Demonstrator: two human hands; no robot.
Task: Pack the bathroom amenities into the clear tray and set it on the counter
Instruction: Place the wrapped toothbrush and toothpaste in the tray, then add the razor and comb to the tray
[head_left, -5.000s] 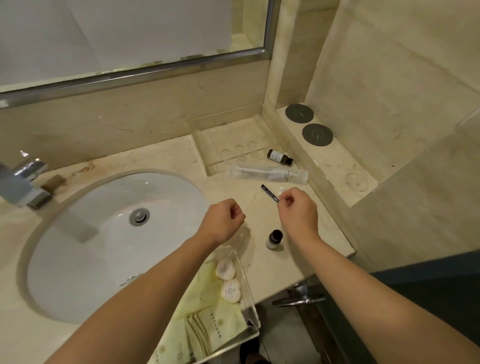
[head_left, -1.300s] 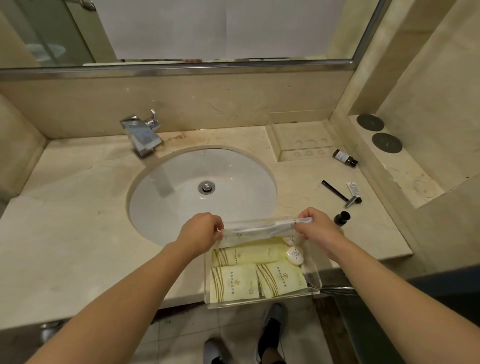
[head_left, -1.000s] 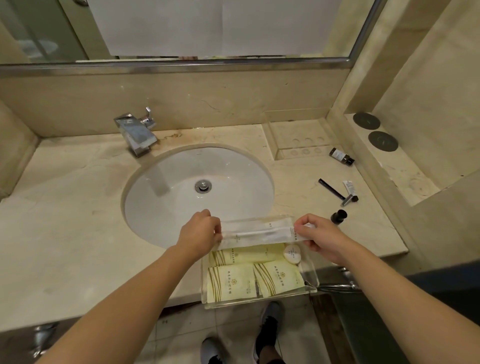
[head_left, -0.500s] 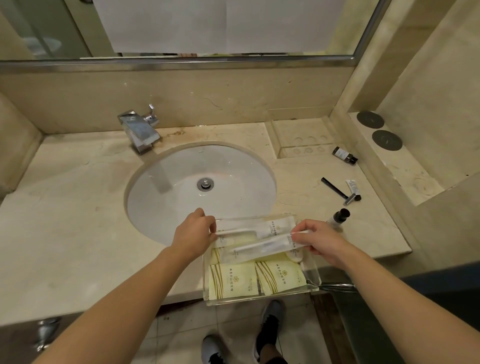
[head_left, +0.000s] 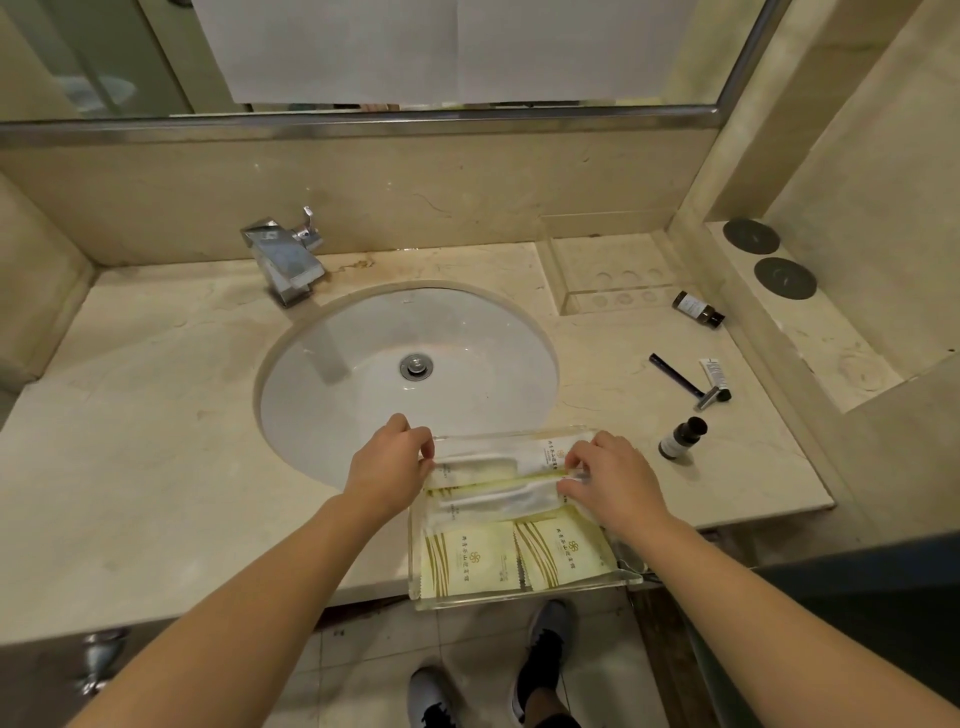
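The clear tray (head_left: 519, 597) sits at the counter's front edge, partly overhanging it. Inside lie pale yellow sachets (head_left: 470, 564) at the front and two long clear toothbrush packets (head_left: 498, 462) across the back. My left hand (head_left: 387, 467) pinches the left ends of the packets. My right hand (head_left: 610, 480) presses the right end of the nearer packet (head_left: 498, 501). On the counter to the right lie a black razor (head_left: 685, 382), a small white tube (head_left: 714, 374), an upright dark bottle (head_left: 680, 439) and another dark bottle (head_left: 698, 309) on its side.
A white sink basin (head_left: 410, 374) with a chrome tap (head_left: 283, 260) is just behind the tray. A clear holder with round recesses (head_left: 615, 283) stands at the back right. Two dark discs (head_left: 769, 257) rest on the raised right ledge. My shoes (head_left: 545, 639) show below the counter edge.
The toothbrush packets went from being held above the tray to lying flat inside it. Both hands moved down with them and now rest on their ends.
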